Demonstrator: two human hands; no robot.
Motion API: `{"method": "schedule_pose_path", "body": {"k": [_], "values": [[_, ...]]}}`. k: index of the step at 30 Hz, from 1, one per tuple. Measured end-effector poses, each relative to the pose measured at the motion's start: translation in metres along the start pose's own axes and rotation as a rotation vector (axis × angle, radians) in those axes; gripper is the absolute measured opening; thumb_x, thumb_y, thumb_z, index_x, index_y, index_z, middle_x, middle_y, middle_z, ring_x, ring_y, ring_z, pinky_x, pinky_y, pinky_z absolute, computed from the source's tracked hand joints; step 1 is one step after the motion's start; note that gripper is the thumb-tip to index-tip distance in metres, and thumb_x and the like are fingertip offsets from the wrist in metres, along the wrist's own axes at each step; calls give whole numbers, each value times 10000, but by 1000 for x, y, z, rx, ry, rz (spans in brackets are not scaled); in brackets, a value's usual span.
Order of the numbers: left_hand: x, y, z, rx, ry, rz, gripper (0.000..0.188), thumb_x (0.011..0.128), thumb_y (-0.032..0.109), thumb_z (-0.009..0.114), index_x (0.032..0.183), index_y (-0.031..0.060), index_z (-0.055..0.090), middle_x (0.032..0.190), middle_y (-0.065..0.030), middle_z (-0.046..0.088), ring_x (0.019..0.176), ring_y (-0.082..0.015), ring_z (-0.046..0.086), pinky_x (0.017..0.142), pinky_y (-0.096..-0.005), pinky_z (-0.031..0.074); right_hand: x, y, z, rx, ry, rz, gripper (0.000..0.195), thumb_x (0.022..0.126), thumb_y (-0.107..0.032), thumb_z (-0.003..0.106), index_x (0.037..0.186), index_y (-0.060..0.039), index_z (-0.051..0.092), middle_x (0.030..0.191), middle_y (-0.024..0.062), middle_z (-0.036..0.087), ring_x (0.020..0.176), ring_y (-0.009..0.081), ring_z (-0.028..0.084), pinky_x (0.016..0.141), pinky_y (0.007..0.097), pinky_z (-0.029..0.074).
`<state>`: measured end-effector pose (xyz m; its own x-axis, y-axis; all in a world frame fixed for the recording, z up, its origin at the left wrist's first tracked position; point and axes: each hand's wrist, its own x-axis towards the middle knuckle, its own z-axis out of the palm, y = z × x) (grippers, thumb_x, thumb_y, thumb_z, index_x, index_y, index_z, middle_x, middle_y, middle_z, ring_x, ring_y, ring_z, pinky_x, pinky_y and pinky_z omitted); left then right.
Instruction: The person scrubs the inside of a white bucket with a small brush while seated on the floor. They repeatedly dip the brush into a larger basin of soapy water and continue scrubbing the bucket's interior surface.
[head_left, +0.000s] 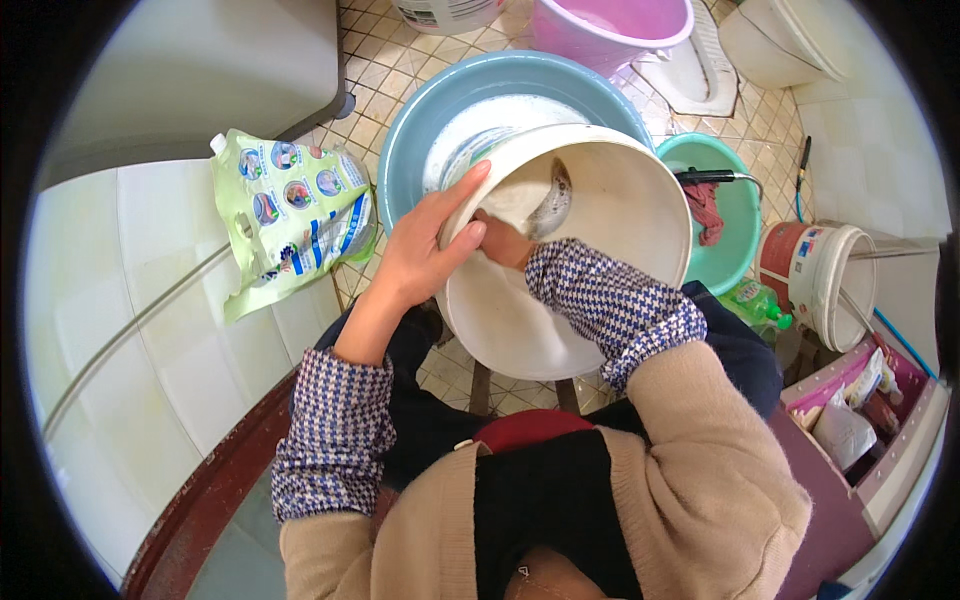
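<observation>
A large white plastic bucket lies tilted over the near side of a blue basin of sudsy water. My left hand grips the bucket's rim on its left side, thumb inside. Inside the bucket is my right hand, near the left wall; its fingers are partly hidden, and whether it holds anything cannot be told. Foamy, brownish water lies on the bucket's inner wall beyond that hand.
A green detergent pouch is at left. On the right are a teal basin with a reddish cloth, a green bottle, a paint bucket and a box of items. Beyond stand a pink tub and a squat toilet.
</observation>
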<state>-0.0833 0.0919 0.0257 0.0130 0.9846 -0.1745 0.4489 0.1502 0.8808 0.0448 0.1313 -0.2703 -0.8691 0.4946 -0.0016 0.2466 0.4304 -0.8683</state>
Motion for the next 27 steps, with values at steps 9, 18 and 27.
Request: {"method": "schedule_pose_path", "body": {"k": [9,18,27], "values": [[12,-24,-2,-187,131,-99,573,888,223,542,1421,80,390,1404,-153,461,1284,-283,449,1063,-354,329,18,53,-106,-698,-335,710,314,902,-221,501,1136,-56,631,1149,182,614,1053,300,599,912,410,473],[34,-27,1,-329,171,-140,547,906,273,566,1399,78,429,1386,-135,483,1277,-245,450,1067,-336,316,24,29,34,-4,-58,241,414,852,-97,496,1256,-10,463,1166,273,540,1066,422,535,936,497,418],[34,-50,0,-419,281,-238,538,914,256,575,1390,49,436,1356,-159,499,1247,-213,467,1041,-323,343,7,57,-60,-718,113,548,319,844,-136,522,1162,-157,530,1138,169,502,1067,362,496,767,422,546]]}}
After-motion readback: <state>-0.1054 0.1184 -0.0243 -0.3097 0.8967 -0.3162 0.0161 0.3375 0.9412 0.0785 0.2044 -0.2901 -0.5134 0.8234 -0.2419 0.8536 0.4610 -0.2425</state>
